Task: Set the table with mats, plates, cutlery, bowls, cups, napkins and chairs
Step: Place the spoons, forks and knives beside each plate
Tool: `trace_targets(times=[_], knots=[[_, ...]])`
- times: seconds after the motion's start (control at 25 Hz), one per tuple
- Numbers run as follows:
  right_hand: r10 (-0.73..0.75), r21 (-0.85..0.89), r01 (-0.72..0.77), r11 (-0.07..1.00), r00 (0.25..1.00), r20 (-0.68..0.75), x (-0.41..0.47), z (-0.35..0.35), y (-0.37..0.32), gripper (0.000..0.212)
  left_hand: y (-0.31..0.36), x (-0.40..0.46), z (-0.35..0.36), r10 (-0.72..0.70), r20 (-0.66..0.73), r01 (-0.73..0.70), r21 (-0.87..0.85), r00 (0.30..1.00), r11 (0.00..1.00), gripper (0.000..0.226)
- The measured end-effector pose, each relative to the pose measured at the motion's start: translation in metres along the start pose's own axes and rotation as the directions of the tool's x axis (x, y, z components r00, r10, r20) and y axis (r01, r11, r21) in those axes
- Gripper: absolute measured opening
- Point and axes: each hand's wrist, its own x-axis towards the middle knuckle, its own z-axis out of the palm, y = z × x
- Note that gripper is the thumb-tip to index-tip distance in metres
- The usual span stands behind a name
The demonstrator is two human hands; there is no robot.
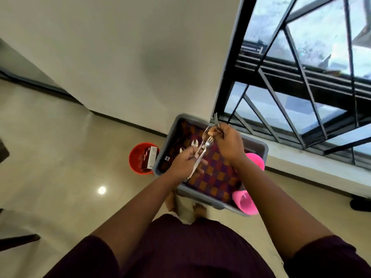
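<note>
Cutlery sits gathered in our left hand, whose fingers curl round the handles so that spoon bowls and fork tines fan up and away towards the window. Our right hand, just beyond, pinches one fork with its tines up, apart from the bunch. Below both lies the grey tub with its checked mats and two pink cups against its right wall. Open floor to the left offers room, we judge.

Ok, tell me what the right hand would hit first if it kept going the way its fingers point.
The right hand points up-left, its fingers pinching a fork. Straight on, it would probably first meet the cutlery bunch held by the left hand, above the grey tub. Depth is unclear from this single view.
</note>
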Motion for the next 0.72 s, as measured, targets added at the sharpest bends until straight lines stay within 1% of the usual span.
trace_targets(times=[0.08,0.16,0.2,0.24,0.28,0.32,0.36,0.44,0.52,0.6,0.72], knots=[[-0.031,0.031,0.029,0.999,0.999,0.045,0.001,0.008,-0.015,0.004,0.001,-0.017,-0.007,0.015,-0.071,-0.02,-0.071,0.997,0.997,0.02],[-0.021,0.108,0.009,0.994,0.994,0.106,0.0,0.02,-0.034,0.006,0.0,-0.029,-0.016,0.009,-0.154,-0.033,-0.151,0.988,0.988,0.03],[0.014,0.195,-0.038,0.98,0.993,0.12,0.0,0.028,-0.045,0.009,-0.001,-0.033,-0.02,0.01,-0.197,-0.047,-0.185,0.98,0.982,0.037],[0.078,0.298,-0.116,0.947,0.988,0.136,-0.002,0.035,-0.057,0.008,-0.002,-0.039,-0.024,0.017,-0.242,-0.067,-0.202,0.97,0.977,0.039],[0.157,0.402,-0.21,0.891,0.974,0.161,-0.005,0.041,-0.069,0.008,-0.003,-0.044,-0.027,0.025,-0.288,-0.091,-0.218,0.957,0.972,0.037],[0.233,0.472,-0.31,0.825,0.948,0.215,-0.008,0.046,-0.078,0.01,-0.005,-0.048,-0.029,0.028,-0.327,-0.115,-0.251,0.945,0.961,0.033],[0.274,0.503,-0.393,0.77,0.915,0.296,-0.012,0.053,-0.088,0.012,-0.008,-0.055,-0.032,0.015,-0.362,-0.137,-0.316,0.932,0.939,0.029],[0.273,0.5,-0.513,0.698,0.835,0.477,-0.025,0.064,-0.105,0.017,-0.015,-0.069,-0.038,-0.02,-0.392,-0.179,-0.465,0.92,0.867,0.026],[0.213,0.452,-0.576,0.682,0.747,0.63,-0.041,0.079,-0.12,0.021,-0.026,-0.084,-0.045,-0.022,-0.424,-0.221,-0.514,0.905,0.829,0.027],[0.171,0.38,-0.574,0.725,0.685,0.709,-0.056,0.096,-0.133,0.022,-0.037,-0.103,-0.048,-0.034,-0.49,-0.261,-0.519,0.871,0.814,0.027],[0.125,0.322,-0.545,0.774,0.631,0.766,-0.078,0.124,-0.146,0.024,-0.055,-0.13,-0.051,-0.103,-0.584,-0.285,-0.533,0.805,0.797,0.029]])
